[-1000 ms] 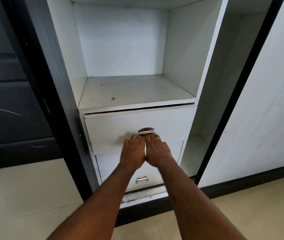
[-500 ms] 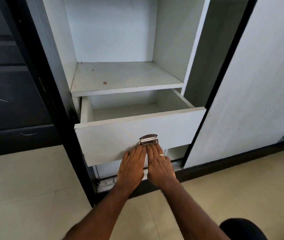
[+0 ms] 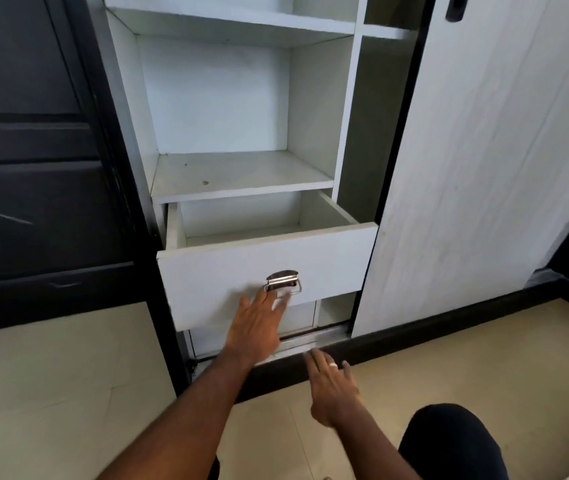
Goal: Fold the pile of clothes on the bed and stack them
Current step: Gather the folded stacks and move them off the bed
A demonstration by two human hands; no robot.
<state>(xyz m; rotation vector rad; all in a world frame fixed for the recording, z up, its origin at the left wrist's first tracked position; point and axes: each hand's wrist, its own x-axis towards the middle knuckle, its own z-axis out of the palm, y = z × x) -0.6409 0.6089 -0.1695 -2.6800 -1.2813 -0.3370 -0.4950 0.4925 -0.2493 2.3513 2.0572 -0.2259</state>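
Nearest: dark knee (image 3: 456,441) bottom right, person looks crouched on the tile floor (image 3: 51,393).

R hand (image 3: 333,391) has dropped off the drawer since 0.5 s ago. Now low, hanging over the floor in front of the black plinth (image 3: 449,327), fingers straight and slightly spread, holding nothing. Ring on one finger.

L hand (image 3: 258,327) still up at the drawer front (image 3: 224,282), fingers extended and relaxed, tips at or just under the metal pull handle (image 3: 282,282). Motion blur there, so can't tell if they touch the handle or only the panel. Not curled round anything.

Drawer: 1 s ago nearly flush w/ both hands on it, 0.5 s ago pulled out, now out about the same or a bit more (cam also moved, hard to separate). Inside looks bare as far as visible. Second drawer below partly hidden behind it.

Further back: wardrobe shelf (image 3: 241,174) above the drawer w/ a small dark spot, another shelf higher up, white sliding door (image 3: 501,150) to the right, dark door left.

Clothes pile + bed: not in frame. Patterned fabric sliver at the bottom-right corner, can't ID it.

Read: drawer opened, hands letting go. Prob prepping storage. No folding or stacking visible here.
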